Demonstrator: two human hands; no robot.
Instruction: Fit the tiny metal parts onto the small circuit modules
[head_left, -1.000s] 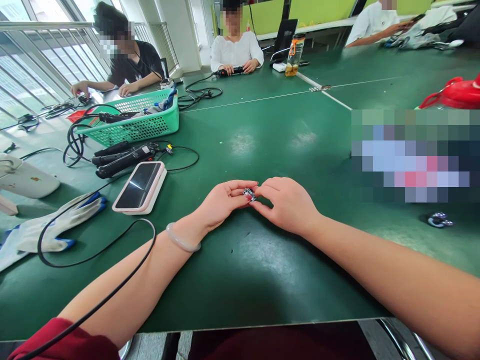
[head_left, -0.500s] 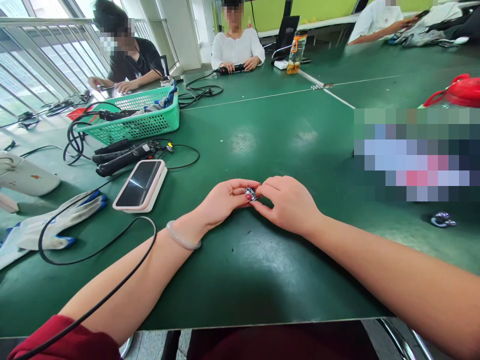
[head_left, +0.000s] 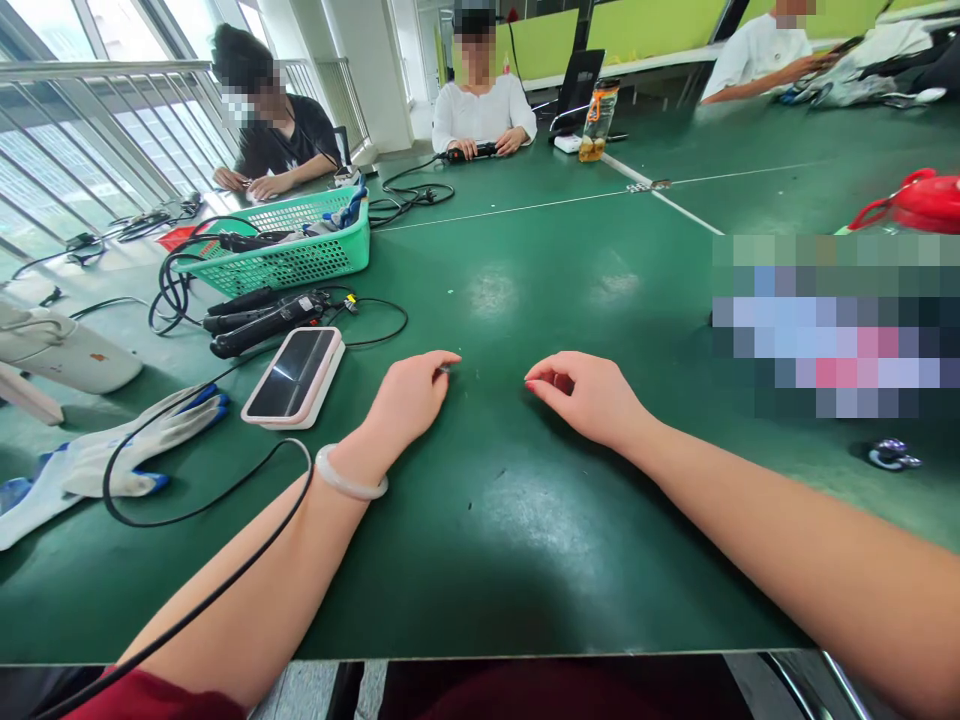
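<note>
Above the green table, my left hand (head_left: 409,400) is closed with its fingers curled inward. A bit of a small silver metal piece (head_left: 444,370) glints between thumb and fingers, most of it hidden by the hand. To the right, a gap away, my right hand (head_left: 592,395) is closed too, with thumb and fingertips drawn together. Whether anything small sits in that pinch is hidden. A pale bangle (head_left: 349,478) circles my left wrist. Left of that hand lies a phone in a pink case (head_left: 296,378).
A white-and-blue work glove (head_left: 127,450), black handheld tools (head_left: 262,320) with cables and a green basket (head_left: 292,260) occupy the left. One cable loops over my left forearm. A small shiny object (head_left: 892,455) lies far right. Several people sit around the table (head_left: 540,260).
My hands have separated; they were together on the small silver piece. The left has moved left and turned inward; the right has shifted slightly right. The view has tilted a little.
</note>
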